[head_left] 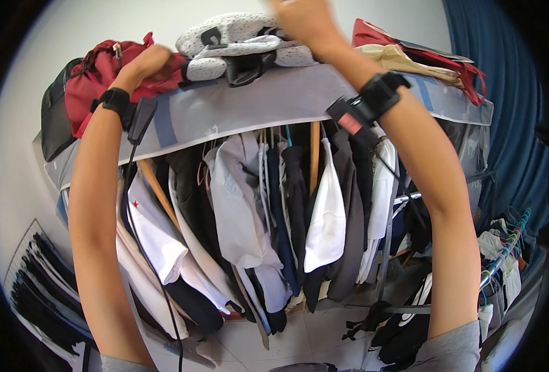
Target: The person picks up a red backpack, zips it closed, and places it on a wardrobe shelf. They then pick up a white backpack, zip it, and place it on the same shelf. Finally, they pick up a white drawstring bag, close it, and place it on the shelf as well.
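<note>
While both hands reach onto the wardrobe top [299,99], the left hand [143,65] grips the red bag [92,77] and the right hand [302,22] presses the grey speckled bundle [237,37], fingers cut off; shifting either seems to need a firm lift.

Both forearms raised from the lower edge toward the top of the frame. Left hand [143,65] at upper left, fingers curled, knuckles up. Right hand [302,22] at top centre, partly cut off by the upper edge, finger pose not discernible. Black strap on each wrist.
</note>
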